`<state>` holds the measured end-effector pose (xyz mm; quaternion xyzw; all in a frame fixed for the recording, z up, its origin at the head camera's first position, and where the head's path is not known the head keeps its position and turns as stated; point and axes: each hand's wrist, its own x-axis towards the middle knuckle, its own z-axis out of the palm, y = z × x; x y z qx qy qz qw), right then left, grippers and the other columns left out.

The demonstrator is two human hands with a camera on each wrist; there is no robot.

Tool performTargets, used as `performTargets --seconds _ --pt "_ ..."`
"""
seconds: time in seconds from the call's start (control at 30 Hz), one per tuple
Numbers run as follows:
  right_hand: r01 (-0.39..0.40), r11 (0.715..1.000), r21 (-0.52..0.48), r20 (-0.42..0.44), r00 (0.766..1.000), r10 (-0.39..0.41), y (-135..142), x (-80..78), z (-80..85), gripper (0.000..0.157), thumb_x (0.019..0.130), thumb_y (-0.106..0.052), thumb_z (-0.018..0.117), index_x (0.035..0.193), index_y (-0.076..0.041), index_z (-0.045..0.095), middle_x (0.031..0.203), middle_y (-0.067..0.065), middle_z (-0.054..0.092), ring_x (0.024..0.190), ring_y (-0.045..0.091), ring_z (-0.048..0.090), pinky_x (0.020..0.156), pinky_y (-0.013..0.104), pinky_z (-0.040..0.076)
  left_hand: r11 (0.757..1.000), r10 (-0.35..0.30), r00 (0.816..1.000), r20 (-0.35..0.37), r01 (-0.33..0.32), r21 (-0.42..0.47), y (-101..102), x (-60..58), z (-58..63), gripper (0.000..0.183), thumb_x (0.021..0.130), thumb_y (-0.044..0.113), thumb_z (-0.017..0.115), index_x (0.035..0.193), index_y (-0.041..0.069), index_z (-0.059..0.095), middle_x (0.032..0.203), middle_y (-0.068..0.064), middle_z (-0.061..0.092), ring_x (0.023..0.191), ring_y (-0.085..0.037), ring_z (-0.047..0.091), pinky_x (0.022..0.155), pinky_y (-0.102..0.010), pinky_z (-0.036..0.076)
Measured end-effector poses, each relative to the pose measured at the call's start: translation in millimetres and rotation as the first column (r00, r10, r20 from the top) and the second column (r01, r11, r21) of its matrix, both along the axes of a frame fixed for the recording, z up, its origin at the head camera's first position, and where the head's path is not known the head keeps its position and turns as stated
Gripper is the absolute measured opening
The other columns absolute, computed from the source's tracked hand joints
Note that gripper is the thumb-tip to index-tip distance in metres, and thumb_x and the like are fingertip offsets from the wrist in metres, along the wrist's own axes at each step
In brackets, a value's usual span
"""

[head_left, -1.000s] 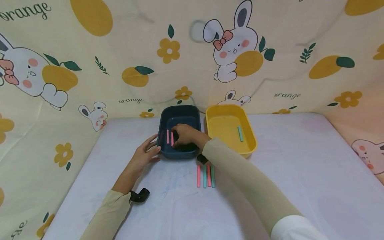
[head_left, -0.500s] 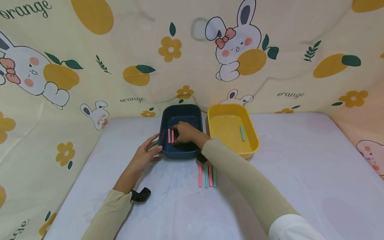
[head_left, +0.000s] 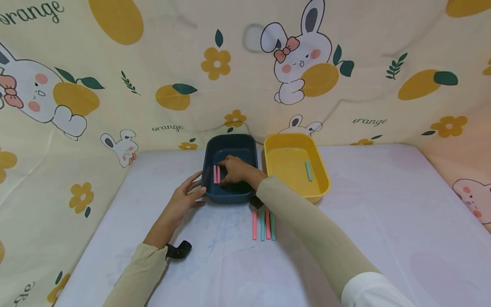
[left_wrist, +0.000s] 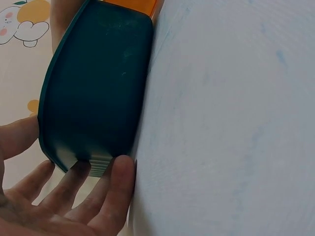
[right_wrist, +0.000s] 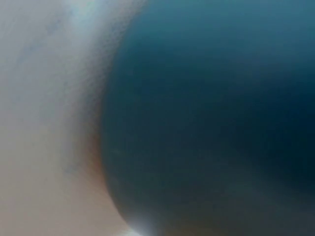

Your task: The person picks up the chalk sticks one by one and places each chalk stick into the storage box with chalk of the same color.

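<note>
A dark blue tub (head_left: 230, 145) stands on the white table with two pink sticks (head_left: 216, 174) side by side inside it. My right hand (head_left: 233, 170) reaches into the tub, its curled fingertips pinching the right-hand pink stick. My left hand (head_left: 185, 196) lies flat with straight fingers against the tub's near-left corner. In the left wrist view those fingers (left_wrist: 78, 194) touch the blue tub (left_wrist: 98, 83) at its base. The right wrist view is a blur filled by the blue tub (right_wrist: 211, 113).
A yellow tub (head_left: 322, 181) beside the blue one holds a teal stick (head_left: 307, 170). Several pink and teal sticks (head_left: 262, 224) lie in a row on the table (head_left: 383, 221) in front of the tubs. A patterned cloth wall rises behind.
The right-hand pink stick has shifted left, closer to the other one, along with my right fingertips. My left hand has stayed at the tub's corner.
</note>
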<state>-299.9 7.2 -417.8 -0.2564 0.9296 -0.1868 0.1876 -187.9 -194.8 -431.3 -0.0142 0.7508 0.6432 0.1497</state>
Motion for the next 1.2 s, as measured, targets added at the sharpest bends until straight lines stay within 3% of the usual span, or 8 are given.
performTargets --seconds 0.2,0.4,0.63,0.97,1.2 --pt "0.005 1.0 -0.019 -0.032 0.999 -0.006 3 1.0 6.5 0.08 0.085 -0.037 0.078 0.152 -0.013 0.041 0.152 0.011 0.042 0.134 0.025 0.047 0.117 0.042 0.037 1.0 0.008 1.0 -0.003 -0.008 0.008 0 1.2 -1.6 0.062 0.101 0.021 0.058 0.157 0.03 0.03 0.158 -0.016 0.037 0.119 -0.02 0.06 0.095 -0.043 0.056" --pt "-0.028 0.997 -0.073 -0.087 0.996 0.022 8 13.3 27.2 0.079 0.087 -0.037 0.077 0.153 -0.016 0.04 0.153 0.011 0.04 0.131 0.025 0.049 0.113 0.042 0.043 1.0 0.008 1.0 0.003 -0.008 -0.009 -2 -0.4 -2.6 0.058 0.102 0.022 0.057 0.155 0.03 0.034 0.157 -0.014 0.037 0.126 -0.028 0.055 0.096 -0.043 0.056" --pt "-0.037 0.988 -0.152 -0.082 0.996 0.025 26 41.7 35.2 0.073 0.088 -0.039 0.075 0.151 -0.019 0.044 0.147 0.006 0.047 0.121 0.021 0.057 0.102 0.037 0.052 0.999 0.019 0.999 0.028 -0.018 -0.035 -3 -3.9 0.2 0.058 0.103 0.022 0.056 0.155 0.032 0.033 0.16 -0.013 0.035 0.133 -0.033 0.051 0.098 -0.042 0.055" --pt "-0.021 0.96 -0.28 -0.07 0.998 0.001 68 91.2 38.2 0.067 0.089 -0.039 0.074 0.149 -0.026 0.046 0.143 0.0 0.049 0.119 0.016 0.054 0.1 0.036 0.052 0.997 0.032 0.998 0.055 -0.029 -0.07 2 -3.2 5.2 0.059 0.101 0.027 0.058 0.154 0.036 0.033 0.157 -0.011 0.039 0.121 -0.033 0.059 0.098 -0.041 0.055" --pt "-0.064 0.939 -0.337 -0.111 0.993 0.028 98 120.6 35.8 0.065 0.088 -0.033 0.076 0.146 -0.02 0.051 0.139 0.002 0.054 0.116 0.022 0.056 0.092 0.041 0.055 0.997 0.035 0.998 0.054 -0.032 -0.064 2 -1.8 5.2 0.059 0.102 0.024 0.058 0.155 0.034 0.033 0.158 -0.012 0.037 0.12 -0.032 0.058 0.095 -0.039 0.056"
